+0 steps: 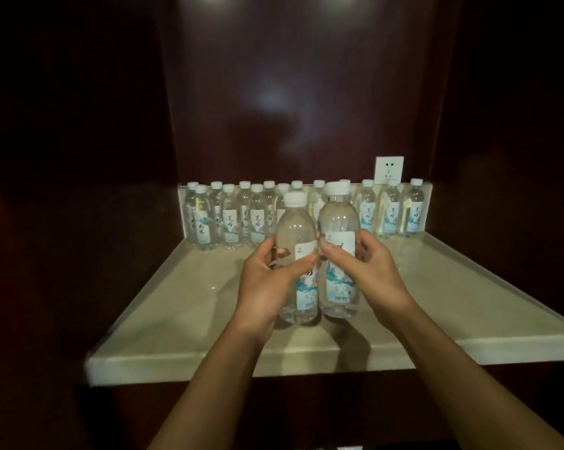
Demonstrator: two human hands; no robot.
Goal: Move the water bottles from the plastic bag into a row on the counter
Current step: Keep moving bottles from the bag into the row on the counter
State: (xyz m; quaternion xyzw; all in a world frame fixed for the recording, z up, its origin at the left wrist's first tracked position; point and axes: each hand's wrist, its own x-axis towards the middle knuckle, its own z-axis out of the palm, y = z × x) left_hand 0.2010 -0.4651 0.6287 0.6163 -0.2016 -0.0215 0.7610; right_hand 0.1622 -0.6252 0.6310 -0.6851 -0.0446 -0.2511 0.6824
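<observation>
Two clear water bottles with white caps and blue-white labels stand upright side by side over the pale counter (183, 306), near its front. My left hand (267, 284) grips the left bottle (296, 235) around its middle. My right hand (371, 271) grips the right bottle (338, 219) the same way. Whether their bases touch the counter I cannot tell. Along the back wall stand several more bottles (230, 219) in a row, two deep on the left and single on the right (413, 209). No plastic bag is in view.
A white wall socket (389, 169) sits on the dark wooden back panel above the right end of the row. Dark wooden walls close the niche at left and right. The counter's front edge (306, 358) runs just below my wrists.
</observation>
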